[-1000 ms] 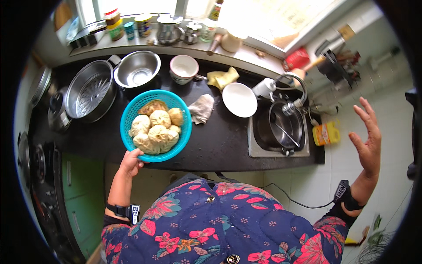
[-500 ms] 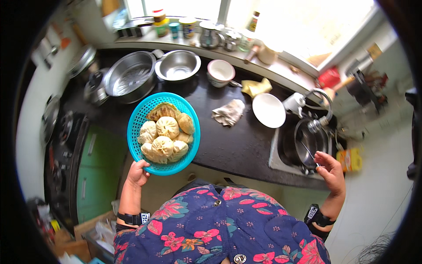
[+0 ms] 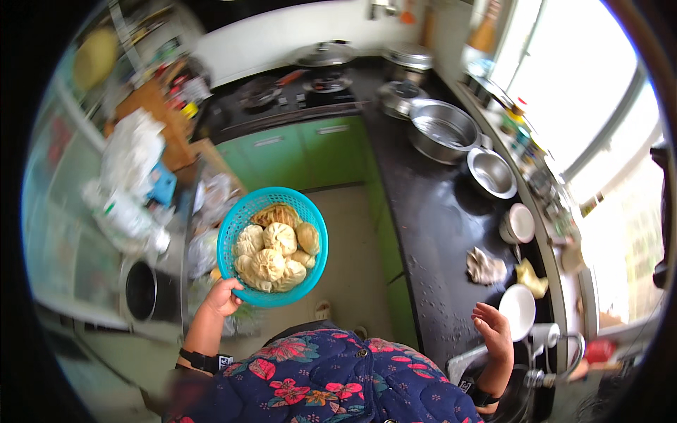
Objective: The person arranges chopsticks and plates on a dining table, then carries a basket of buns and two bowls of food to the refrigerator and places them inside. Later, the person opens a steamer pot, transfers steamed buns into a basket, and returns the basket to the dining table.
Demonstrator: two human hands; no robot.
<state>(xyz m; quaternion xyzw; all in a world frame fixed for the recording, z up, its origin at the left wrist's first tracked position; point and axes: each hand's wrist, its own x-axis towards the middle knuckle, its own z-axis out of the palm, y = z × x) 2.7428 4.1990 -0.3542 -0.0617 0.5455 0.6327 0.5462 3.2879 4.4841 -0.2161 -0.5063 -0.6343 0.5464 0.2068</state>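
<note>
My left hand (image 3: 223, 297) grips the near left rim of a turquoise plastic basket (image 3: 235, 222) with holes in its wall. Several pale pleated steamed buns (image 3: 280, 240) are heaped in the basket, with a browned, flatter folded piece (image 3: 276, 212) at the far side. The basket is held in the air over the floor between the counters. My right hand (image 3: 495, 335) is raised near the counter's edge by the sink, its fingers stretched out with nothing in them. Just beyond it is a white dish (image 3: 519, 310).
On the dark counter (image 3: 444, 218) stand a large steel pot (image 3: 444, 130), a steel basin (image 3: 492, 173) and a cup (image 3: 520, 223), beside a crumpled cloth (image 3: 486, 266). The stove (image 3: 282, 102) lies at the back. Plastic bags (image 3: 134, 151) crowd the left side; a tap (image 3: 564, 359) is lower right.
My view has turned left, from the window and sink toward the stove. The basket of buns has swung away from the counter with my left hand. My right hand has left the sink, its fingers now straighter.
</note>
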